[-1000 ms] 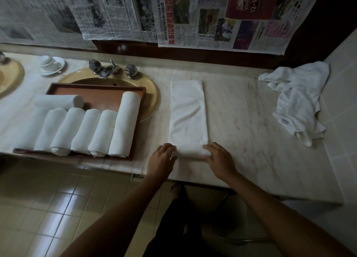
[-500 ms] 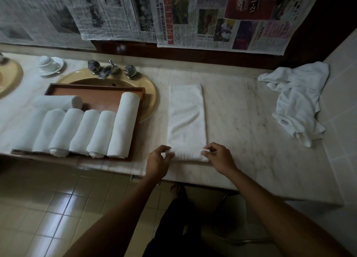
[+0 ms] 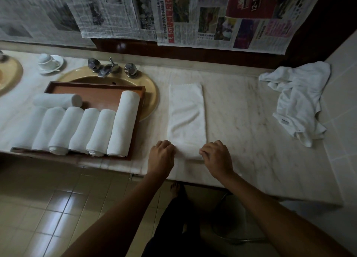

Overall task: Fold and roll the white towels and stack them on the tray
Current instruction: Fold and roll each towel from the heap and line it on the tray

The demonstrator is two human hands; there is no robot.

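**Inspector A:** Start with the largest item. The table (image 3: 251, 141) is pale veined marble. Its left end runs out of frame, and its far edge meets a dark panel hung with newspaper sheets (image 3: 212, 17), too dim to read.

**Inspector B:** Noted. The sink (image 3: 148, 94) is tan and oval, mostly covered by the wooden tray (image 3: 96, 96) laid across it. The tray's near left corner is lost in shadow.

**Inspector A:** Seven rolled towels (image 3: 123, 123) lie on the tray: six side by side and touching, one crosswise behind them. They are soft white cylinders, with spiral ends showing on two.

**Inspector B:** The folded towel (image 3: 186, 117) lies flat on the table right of the tray, a long strip with its near end turned into a low roll. The left hand (image 3: 161, 158) and right hand (image 3: 217, 160) sit at that roll's two ends, fingers curled onto it; the fingertips are hidden beneath the knuckles.

**Inspector A:** A crumpled towel (image 3: 301, 102) lies well apart at the far right. A metal faucet (image 3: 108, 68) and a cup on a saucer (image 3: 50, 62) stand behind the sink.
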